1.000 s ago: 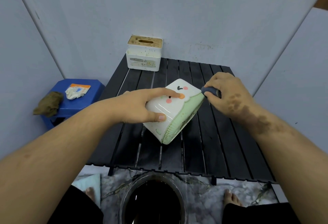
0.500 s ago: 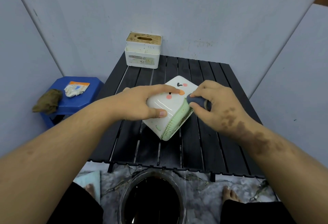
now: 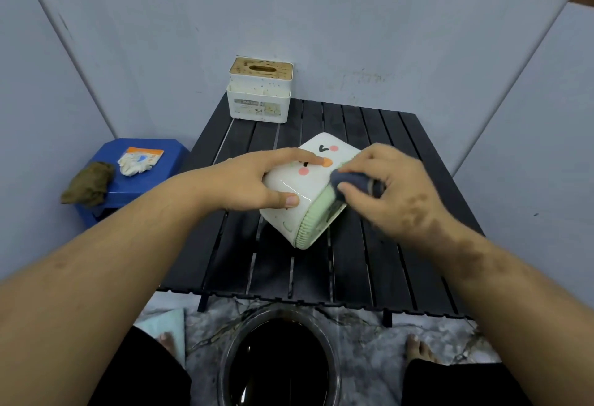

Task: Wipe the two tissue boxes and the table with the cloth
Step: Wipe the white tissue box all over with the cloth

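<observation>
A white tissue box with a cartoon face and a green base [image 3: 310,190] stands tilted on its edge on the black slatted table [image 3: 401,264]. My left hand [image 3: 254,180] grips its white top and near side. My right hand [image 3: 392,190] presses a small dark blue cloth [image 3: 352,180] against the box's green side, and the cloth is mostly hidden under my fingers. A second tissue box, white with a wooden lid [image 3: 259,90], stands upright at the table's far left corner, away from both hands.
A blue stool [image 3: 167,168] stands left of the table with a brown rag [image 3: 88,184] and a white crumpled packet [image 3: 138,161] on it. A round dark basin [image 3: 279,357] sits on the floor below the table's near edge, between my feet. Grey walls close in on three sides.
My right hand with the cloth has slid from the box's far right corner down along its green side toward me. My left hand has kept its grip on the box.
</observation>
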The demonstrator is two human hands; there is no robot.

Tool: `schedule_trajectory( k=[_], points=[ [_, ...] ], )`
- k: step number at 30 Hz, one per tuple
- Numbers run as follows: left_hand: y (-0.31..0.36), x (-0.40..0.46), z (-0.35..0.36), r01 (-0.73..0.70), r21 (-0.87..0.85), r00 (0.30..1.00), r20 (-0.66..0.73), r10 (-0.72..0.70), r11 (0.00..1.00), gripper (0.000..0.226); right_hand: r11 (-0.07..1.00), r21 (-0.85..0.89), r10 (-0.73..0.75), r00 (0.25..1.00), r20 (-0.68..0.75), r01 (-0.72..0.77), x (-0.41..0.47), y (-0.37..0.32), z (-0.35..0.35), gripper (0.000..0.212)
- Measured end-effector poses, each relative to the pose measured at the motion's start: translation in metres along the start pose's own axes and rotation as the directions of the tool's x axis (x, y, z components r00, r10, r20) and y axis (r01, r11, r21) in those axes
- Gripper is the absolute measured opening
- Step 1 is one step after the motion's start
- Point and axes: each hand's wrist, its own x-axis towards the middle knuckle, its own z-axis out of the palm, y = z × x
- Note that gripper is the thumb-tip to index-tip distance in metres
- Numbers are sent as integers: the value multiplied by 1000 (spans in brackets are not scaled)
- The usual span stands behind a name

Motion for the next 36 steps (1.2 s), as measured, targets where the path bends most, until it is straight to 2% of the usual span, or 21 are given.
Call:
schedule_trajectory(
  k=[2,5,8,10,12,14,17,18,20,23,25,28,32,36],
  points=[
    [0,0,0,6,8,1000,-1,-6,1000,66,992,-27,125,991,-38,-126,9,15,-5,17],
    [0,0,0,19,14,1000,-16,-19,1000,64,984,-73,156,986,-64,-161,10,20,-2,16],
    [-4,0,-1,20,4,999,-34,-20,1000,66,999,-47,-17,1000,11,18,-2,-10,13,14],
    [-6,-2,-2,16,-9,999,-30,-16,1000,69,988,-38,-143,982,125,149,-11,-31,22,12],
    [-6,-2,-3,10,-4,1000,-23,-10,1000,68,979,-35,-189,961,200,200,-13,-36,24,12],
    [-6,-2,-4,12,-12,1000,-15,-12,1000,68,993,-11,-118,982,148,121,-5,-26,18,15],
    [-5,-3,-4,20,-13,1000,-18,-21,1000,68,996,-16,88,995,43,-87,8,-9,5,16],
    [-5,-3,-3,23,-9,999,-22,-23,1000,67,994,-25,105,994,29,-104,8,-8,4,16],
    [-4,-4,-2,29,-8,999,-26,-29,1000,64,999,-29,33,998,54,-31,2,-18,11,13],
    [-4,-4,0,24,10,999,-35,-24,1000,65,991,-25,-122,963,240,132,-13,-41,27,8],
    [-4,-3,0,25,10,999,-28,-25,1000,65,988,-26,-136,940,312,151,-13,-45,30,10],
    [-5,-1,-1,26,17,999,-25,-26,1000,63,997,12,-81,965,251,81,-2,-34,20,14],
    [-4,-1,0,27,16,999,-30,-26,1000,63,996,-77,-30,980,195,46,10,-23,6,12],
    [-5,0,1,22,28,999,-41,-21,999,64,975,-88,-167,932,322,205,-5,-40,21,11]
  ],
)
